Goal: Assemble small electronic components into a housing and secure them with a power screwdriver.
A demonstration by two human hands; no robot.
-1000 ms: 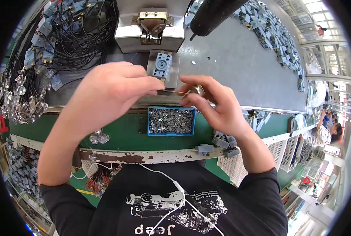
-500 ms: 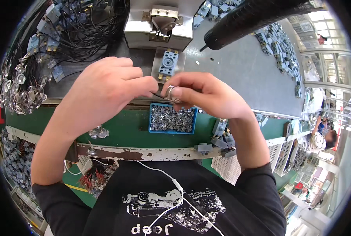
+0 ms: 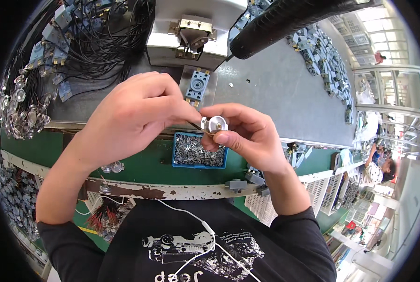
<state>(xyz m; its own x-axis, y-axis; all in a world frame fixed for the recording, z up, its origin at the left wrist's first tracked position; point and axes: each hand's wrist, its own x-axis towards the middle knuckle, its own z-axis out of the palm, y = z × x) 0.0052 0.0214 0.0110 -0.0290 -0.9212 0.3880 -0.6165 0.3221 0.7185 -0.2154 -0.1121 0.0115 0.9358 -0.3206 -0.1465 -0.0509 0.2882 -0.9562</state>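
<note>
Between the thumb and fingers of my right hand (image 3: 259, 141) is a shiny silver disc-shaped metal part (image 3: 217, 124), its round face with a small centre stud turned up. My left hand (image 3: 139, 110) is closed in a pinch right beside it, on a thin dark lead (image 3: 194, 126) that runs toward the metal part. Its fingertips are partly hidden behind its own knuckles. Just beyond both hands, a blue-grey rectangular plastic block (image 3: 197, 85) with a round centre and brass tabs lies on a metal plate. Below my fingers stands a blue tray (image 3: 198, 166) full of small metal pieces.
A metal machine head (image 3: 195, 35) stands behind the block, and a black cylindrical tool (image 3: 266, 33) slants in from the upper right. Black leads (image 3: 111, 35) with silver discs (image 3: 31, 115) pile up at left. Many blue-grey blocks (image 3: 325, 66) lie at right.
My right hand has turned so that the silver part's round face now shows upward. Both hands have come slightly nearer to me, and the whole view has shifted a little.
</note>
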